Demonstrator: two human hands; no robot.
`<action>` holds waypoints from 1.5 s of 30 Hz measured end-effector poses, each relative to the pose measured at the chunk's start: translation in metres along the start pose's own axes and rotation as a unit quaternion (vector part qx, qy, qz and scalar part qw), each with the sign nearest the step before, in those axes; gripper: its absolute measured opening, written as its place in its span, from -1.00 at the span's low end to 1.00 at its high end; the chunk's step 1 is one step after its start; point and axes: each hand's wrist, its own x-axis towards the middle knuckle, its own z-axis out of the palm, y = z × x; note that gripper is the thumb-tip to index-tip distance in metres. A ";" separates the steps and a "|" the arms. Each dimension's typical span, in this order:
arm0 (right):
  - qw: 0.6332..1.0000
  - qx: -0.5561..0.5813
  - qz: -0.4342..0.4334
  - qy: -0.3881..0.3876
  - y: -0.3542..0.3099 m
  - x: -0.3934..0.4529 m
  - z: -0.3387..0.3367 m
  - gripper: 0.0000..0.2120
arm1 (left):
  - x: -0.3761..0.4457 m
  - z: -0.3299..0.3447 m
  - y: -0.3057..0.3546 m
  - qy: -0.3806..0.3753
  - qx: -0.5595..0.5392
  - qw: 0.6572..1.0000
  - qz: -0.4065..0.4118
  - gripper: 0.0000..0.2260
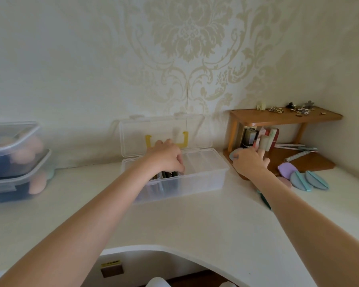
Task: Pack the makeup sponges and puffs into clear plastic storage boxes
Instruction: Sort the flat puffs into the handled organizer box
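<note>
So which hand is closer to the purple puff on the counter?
Right. The right hand reaches toward the wooden shelf, just left of the purple puff. The left hand is farther left, inside the open clear box.

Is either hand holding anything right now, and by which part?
Left hand pinches the top of a dark item inside the open clear box. Right hand reaches toward the shelf; its grip cannot be told.

Damask wallpaper (187, 38) (cream), wooden shelf (286, 117)
</note>
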 end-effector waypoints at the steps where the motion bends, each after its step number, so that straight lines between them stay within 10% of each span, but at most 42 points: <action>1: 0.999 0.030 -0.005 0.024 -0.002 0.001 -0.002 -0.69 | 0.000 0.000 0.000 -0.002 0.001 1.000 -0.001 -0.89; 11: 0.934 0.218 -0.264 0.103 -0.074 -0.067 -0.032 -0.81 | 0.004 0.003 -0.003 -0.004 -0.017 1.000 -0.007 -0.76; 23: 0.965 0.023 -0.255 0.062 -0.086 -0.069 0.006 -0.83 | -0.004 0.005 -0.009 0.026 -0.094 0.995 0.017 -0.80; 34: 0.941 0.090 -0.325 -0.012 -0.077 -0.061 -0.017 -0.81 | -0.011 -0.001 -0.008 0.025 -0.074 0.996 0.045 -0.77; 39: 0.979 0.061 -0.154 0.121 -0.034 -0.025 -0.028 -0.80 | -0.002 0.000 -0.006 0.004 -0.058 0.998 0.019 -0.80; 45: 0.996 -0.081 -0.016 -0.014 0.019 -0.010 -0.003 -0.75 | 0.004 0.008 0.003 -0.001 0.003 1.000 0.008 -0.87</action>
